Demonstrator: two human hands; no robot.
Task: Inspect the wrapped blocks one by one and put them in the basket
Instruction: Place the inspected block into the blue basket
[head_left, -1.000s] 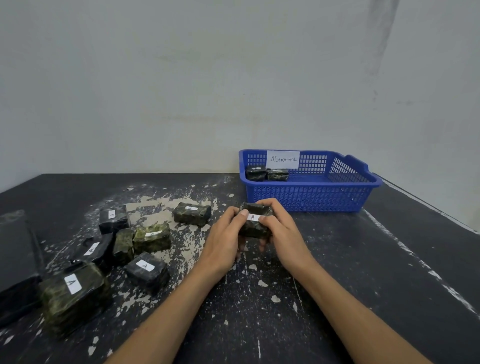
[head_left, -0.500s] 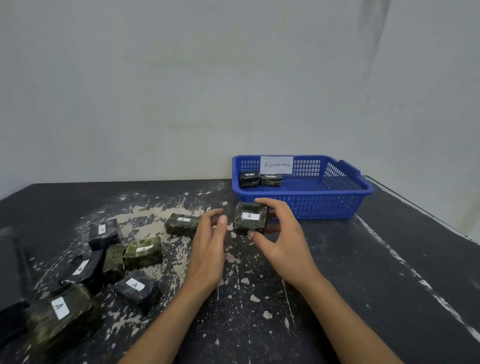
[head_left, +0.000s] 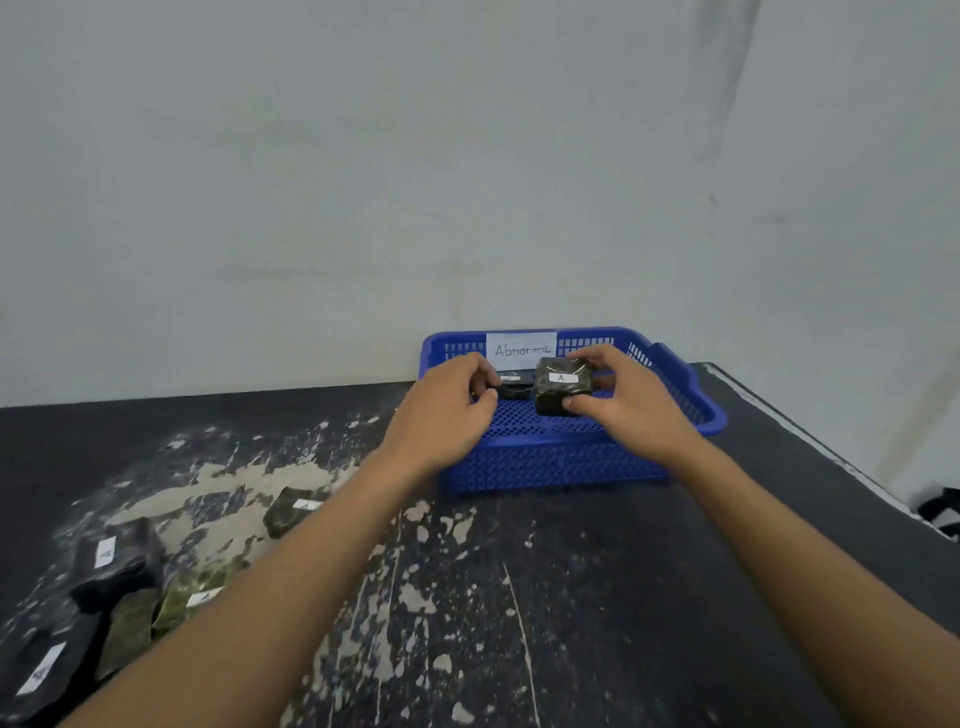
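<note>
My right hand grips a dark green wrapped block with a white "A" label and holds it above the inside of the blue basket. My left hand hovers over the basket's left side with its fingers loosely curled, holding nothing. Its fingertips are right next to another wrapped block lying in the basket; whether they touch it I cannot tell. Several more labelled wrapped blocks lie on the table at the left, among them one partly behind my left forearm and a black one.
The basket carries a white card reading "Abnormal" on its back wall and stands against the grey wall. The black table has worn pale patches. Its right edge runs diagonally, with a dark strap beyond it.
My right hand has carried the block from the table in front of the basket to over the basket's inside. My left hand let go of it earlier and has followed forward to the basket.
</note>
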